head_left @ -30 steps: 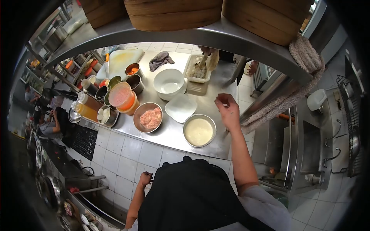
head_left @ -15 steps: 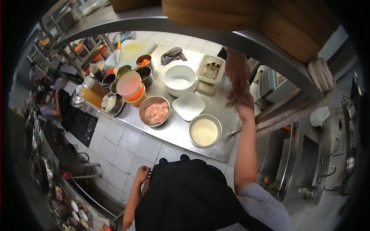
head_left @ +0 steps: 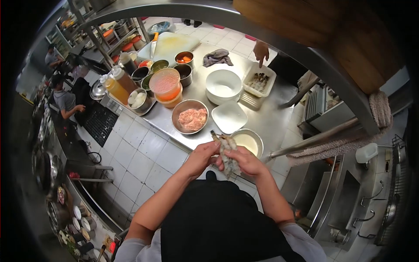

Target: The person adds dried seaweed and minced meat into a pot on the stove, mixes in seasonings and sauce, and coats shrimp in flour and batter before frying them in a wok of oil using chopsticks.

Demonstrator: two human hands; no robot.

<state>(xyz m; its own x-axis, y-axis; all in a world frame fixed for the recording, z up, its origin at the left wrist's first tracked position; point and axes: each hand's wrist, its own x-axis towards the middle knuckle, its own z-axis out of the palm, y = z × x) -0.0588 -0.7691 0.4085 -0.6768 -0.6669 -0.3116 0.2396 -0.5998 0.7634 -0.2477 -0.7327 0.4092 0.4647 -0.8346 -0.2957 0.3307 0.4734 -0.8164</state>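
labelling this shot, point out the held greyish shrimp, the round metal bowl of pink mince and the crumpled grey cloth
Greyish shrimp [head_left: 228, 142], head view: upper body.
Round metal bowl [head_left: 176, 111], head view: inner wall beside the pink mince [head_left: 193, 118].
Crumpled grey cloth [head_left: 217, 57], head view: middle folds.

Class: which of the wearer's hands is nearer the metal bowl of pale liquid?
Right: the right hand overlaps the bowl in view; the left hand is clear of it, farther left.

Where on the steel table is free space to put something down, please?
Bare steel lies right of the square dish, between the shrimp basket and the bowl of pale liquid. The left end is crowded with bottles and tubs.
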